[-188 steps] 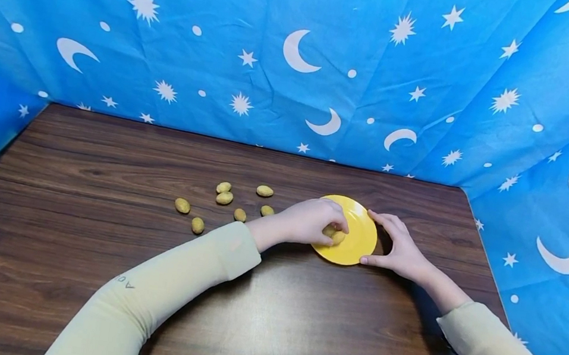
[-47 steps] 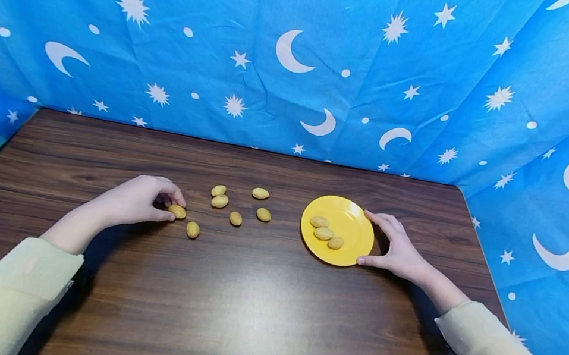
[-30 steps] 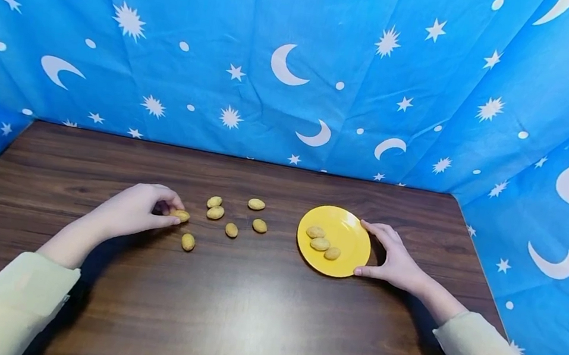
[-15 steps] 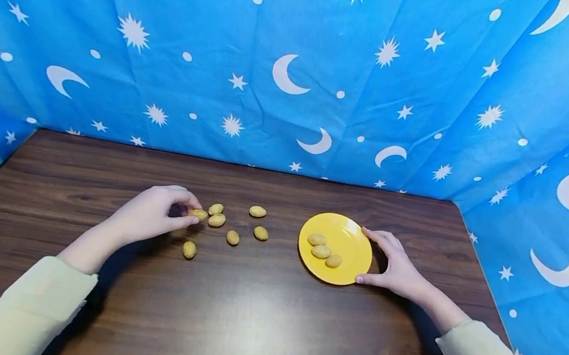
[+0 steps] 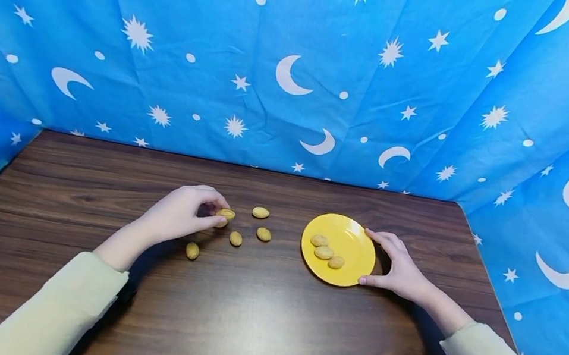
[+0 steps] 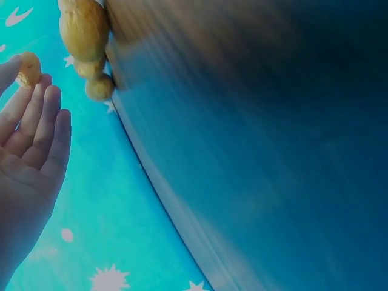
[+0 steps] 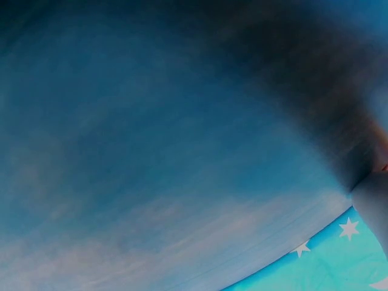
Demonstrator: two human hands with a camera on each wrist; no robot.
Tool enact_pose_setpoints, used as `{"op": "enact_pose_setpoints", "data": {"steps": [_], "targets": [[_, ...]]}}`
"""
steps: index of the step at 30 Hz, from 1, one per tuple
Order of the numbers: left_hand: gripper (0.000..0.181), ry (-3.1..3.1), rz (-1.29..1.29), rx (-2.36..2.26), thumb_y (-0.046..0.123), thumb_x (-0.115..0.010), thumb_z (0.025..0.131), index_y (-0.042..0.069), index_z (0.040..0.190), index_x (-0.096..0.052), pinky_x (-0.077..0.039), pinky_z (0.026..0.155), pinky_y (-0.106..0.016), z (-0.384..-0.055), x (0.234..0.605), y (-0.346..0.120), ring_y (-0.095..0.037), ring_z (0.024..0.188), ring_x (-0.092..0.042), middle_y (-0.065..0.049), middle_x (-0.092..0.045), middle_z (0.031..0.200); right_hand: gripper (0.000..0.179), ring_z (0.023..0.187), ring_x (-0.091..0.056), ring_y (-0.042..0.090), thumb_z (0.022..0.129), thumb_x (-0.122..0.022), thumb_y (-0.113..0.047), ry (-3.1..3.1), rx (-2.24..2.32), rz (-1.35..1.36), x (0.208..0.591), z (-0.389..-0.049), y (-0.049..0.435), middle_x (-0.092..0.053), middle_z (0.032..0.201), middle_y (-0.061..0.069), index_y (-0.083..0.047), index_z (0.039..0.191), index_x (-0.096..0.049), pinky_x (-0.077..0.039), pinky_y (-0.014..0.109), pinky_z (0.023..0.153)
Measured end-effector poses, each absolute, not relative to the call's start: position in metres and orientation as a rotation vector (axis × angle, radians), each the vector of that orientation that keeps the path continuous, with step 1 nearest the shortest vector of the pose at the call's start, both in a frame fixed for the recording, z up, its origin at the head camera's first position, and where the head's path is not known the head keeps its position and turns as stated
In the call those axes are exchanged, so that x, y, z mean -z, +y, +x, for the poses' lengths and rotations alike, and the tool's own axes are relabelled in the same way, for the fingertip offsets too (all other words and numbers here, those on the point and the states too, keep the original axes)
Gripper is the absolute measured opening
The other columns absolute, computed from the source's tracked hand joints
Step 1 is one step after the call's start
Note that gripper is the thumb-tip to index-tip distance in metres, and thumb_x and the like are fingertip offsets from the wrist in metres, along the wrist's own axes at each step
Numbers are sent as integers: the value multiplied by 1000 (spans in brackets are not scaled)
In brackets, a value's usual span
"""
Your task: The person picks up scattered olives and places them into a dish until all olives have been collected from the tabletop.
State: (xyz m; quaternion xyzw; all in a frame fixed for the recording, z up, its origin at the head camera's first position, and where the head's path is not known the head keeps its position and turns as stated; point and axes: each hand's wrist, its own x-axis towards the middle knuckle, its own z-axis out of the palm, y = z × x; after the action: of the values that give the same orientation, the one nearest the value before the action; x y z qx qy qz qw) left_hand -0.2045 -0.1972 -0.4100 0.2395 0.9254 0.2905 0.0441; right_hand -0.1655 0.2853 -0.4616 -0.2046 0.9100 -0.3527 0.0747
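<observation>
My left hand (image 5: 180, 212) pinches a small oval yellow-brown potato-like lump (image 5: 226, 213) between thumb and fingertips. The left wrist view shows the same lump (image 6: 28, 70) at the fingertips, the other fingers straight. Just under it, another lump (image 5: 222, 223) is mostly hidden. Several similar lumps lie on the table, such as one lump (image 5: 192, 250) nearest the front. At the right, my right hand (image 5: 402, 269) holds the rim of a yellow plate (image 5: 355, 256) between thumb and fingers. Three lumps sit on the plate, the middle lump (image 5: 324, 253) among them.
A dark wood-grain table (image 5: 264, 331) carries everything. Blue cloth (image 5: 213, 60) with white moons and stars rises behind the table and at both sides. Between the left hand and the plate lie a far lump (image 5: 260, 213) and a nearer lump (image 5: 264, 234).
Since reaching the leftmost lump, my left hand has taken hold of it and moved right with it, over the pair of lumps. Earlier it was at the plate. My right hand stays on the rim.
</observation>
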Motion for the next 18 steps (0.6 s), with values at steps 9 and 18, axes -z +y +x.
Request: {"op": "enact_pose_setpoints", "data": {"steps": [9,18], "targets": [[15,2800,832,-916,23,-77,99,15,112,-78,-57,87,-40,-209,412,-167,-16,95,-67,0,-74,105,97,139,-40,42,82,-94,-25,2732,1050,-592,460,-163,288,-47,150,21,-7,161,-42,-36,75,114],[19,2771,925,-927,22,-78,98,12,115,-78,-60,86,-38,-211,411,-140,-14,95,-69,-1,-76,109,98,139,-40,42,81,-94,-25,2735,1043,-610,460,-166,288,-47,150,21,-7,161,-42,-36,74,114]]}}
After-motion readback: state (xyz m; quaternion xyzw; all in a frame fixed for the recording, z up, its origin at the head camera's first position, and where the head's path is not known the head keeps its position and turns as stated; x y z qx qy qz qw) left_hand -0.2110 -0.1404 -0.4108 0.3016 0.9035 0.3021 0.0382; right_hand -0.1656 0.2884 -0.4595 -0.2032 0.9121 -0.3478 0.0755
